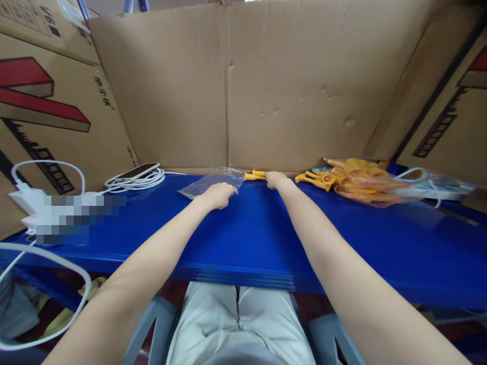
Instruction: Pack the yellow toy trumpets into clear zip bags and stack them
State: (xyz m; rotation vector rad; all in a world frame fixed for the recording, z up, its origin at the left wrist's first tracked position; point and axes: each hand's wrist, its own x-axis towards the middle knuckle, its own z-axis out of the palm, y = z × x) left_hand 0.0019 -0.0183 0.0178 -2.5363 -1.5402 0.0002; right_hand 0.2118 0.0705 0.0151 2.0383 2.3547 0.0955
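My left hand (220, 196) is closed at the near right side of a clear plastic bag (213, 180) that lies flat on the blue table. A yellow-orange plastic piece (254, 175) reaches from the bag's right edge to my right hand (274, 179), whose fingers are closed on its right end. Whether its left tip is inside the bag or only beside it, I cannot tell. Right of that hand lies a loose orange plastic piece (315, 179) with a round cup-like part. More such orange pieces (355, 177) fill a clear bag behind it.
Tall cardboard (274, 91) walls the back and both sides of the blue table (243, 238). On the left are a coiled white cable (146, 181), a phone (137, 171) and a white plug block (32, 200). White packets (437, 190) lie at the right.
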